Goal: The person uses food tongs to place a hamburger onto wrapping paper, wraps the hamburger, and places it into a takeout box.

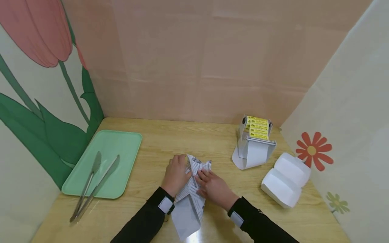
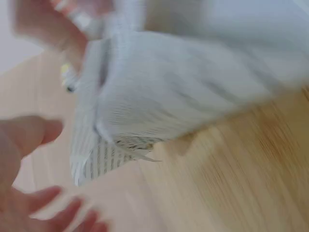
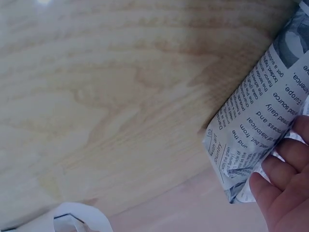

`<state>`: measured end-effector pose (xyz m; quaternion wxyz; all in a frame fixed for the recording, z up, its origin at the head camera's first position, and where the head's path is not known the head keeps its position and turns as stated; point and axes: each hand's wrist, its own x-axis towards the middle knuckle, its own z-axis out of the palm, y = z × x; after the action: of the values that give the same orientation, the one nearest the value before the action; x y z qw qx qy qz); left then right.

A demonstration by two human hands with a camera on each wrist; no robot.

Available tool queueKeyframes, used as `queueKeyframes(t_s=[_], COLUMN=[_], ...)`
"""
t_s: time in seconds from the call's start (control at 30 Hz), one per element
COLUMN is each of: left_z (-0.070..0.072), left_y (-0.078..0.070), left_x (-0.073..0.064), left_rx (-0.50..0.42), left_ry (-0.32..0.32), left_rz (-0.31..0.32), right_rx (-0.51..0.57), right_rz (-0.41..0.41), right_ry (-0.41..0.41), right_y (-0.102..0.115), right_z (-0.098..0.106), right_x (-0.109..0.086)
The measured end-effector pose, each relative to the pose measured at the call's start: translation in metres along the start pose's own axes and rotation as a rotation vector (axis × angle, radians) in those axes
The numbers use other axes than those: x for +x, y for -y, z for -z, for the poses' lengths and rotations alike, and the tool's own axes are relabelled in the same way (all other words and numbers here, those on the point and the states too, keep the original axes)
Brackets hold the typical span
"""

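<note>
One printed paper wrap point(image 1: 191, 187) is set between the two hands, at the near middle of the table. The left hand point(image 1: 175, 173) is laid along its left side, fingers spread; the right hand's point(image 1: 214, 189) fingers are rested on its right side, though whether paper is pinched cannot be told. Beyond are counted one label dispenser point(image 1: 255, 153), one open white clamshell box point(image 1: 285, 180), one green tray point(image 1: 124, 168) and one pair of metal tongs point(image 1: 98, 186). The wood-grain table point(image 1: 182, 135) is enclosed by a pinkish-brown backdrop point(image 1: 194, 60) and flower-printed side panels. Room is left between tray and left hand; the tongs' joined end is overhung past the tray's near rim.
</note>
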<state>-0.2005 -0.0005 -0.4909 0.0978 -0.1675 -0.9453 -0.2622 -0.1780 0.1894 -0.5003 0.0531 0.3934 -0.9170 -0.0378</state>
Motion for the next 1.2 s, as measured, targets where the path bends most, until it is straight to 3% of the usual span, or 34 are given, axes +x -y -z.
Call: queueKeyframes(t_s=[0.03, 0.1, 0.2, 0.27, 0.4, 0.5, 0.7, 0.83, 0.97, 1.07, 1.2], left_z=[-0.002, -0.008, -0.015, -0.019, -0.022, -0.023, -0.026, -0.027, -0.021, -0.018, -0.020], left_y=[-0.002, -0.005, -0.010, -0.013, -0.011, -0.003, 0.012, 0.008, 0.000, -0.003, -0.005], left_x=[0.000, 0.003, 0.008, 0.011, 0.013, 0.011, 0.006, 0.010, 0.013, 0.014, 0.018], left_rx=[0.076, 0.225, 0.390, 0.438, 0.447, 0.400, 0.291, 0.257, 0.238, 0.226, 0.217], left_ry=[-0.050, -0.091, -0.059, -0.002, 0.098, 0.130, 0.141, 0.163, 0.224, 0.219, 0.143], left_rz=[-0.053, -0.187, -0.377, -0.417, -0.356, -0.314, -0.336, -0.305, -0.244, -0.232, -0.213], right_rx=[-0.007, -0.014, -0.021, -0.018, 0.003, 0.019, 0.055, 0.087, 0.176, 0.275, 0.398], right_rz=[-0.001, -0.004, -0.007, -0.008, 0.002, 0.021, 0.048, 0.040, 0.025, -0.001, -0.071], right_ry=[0.009, 0.015, 0.018, 0.020, 0.017, 0.002, 0.014, 0.034, 0.018, 0.012, -0.004], right_y=[-0.002, -0.004, -0.008, -0.010, -0.013, -0.016, -0.020, -0.022, -0.022, -0.023, -0.025], right_z=[0.000, -0.001, -0.001, -0.001, -0.002, -0.005, -0.004, 0.000, 0.001, 0.004, 0.009], right_x=[0.001, 0.001, 0.001, 0.000, -0.002, -0.003, -0.004, -0.002, 0.001, 0.004, 0.009])
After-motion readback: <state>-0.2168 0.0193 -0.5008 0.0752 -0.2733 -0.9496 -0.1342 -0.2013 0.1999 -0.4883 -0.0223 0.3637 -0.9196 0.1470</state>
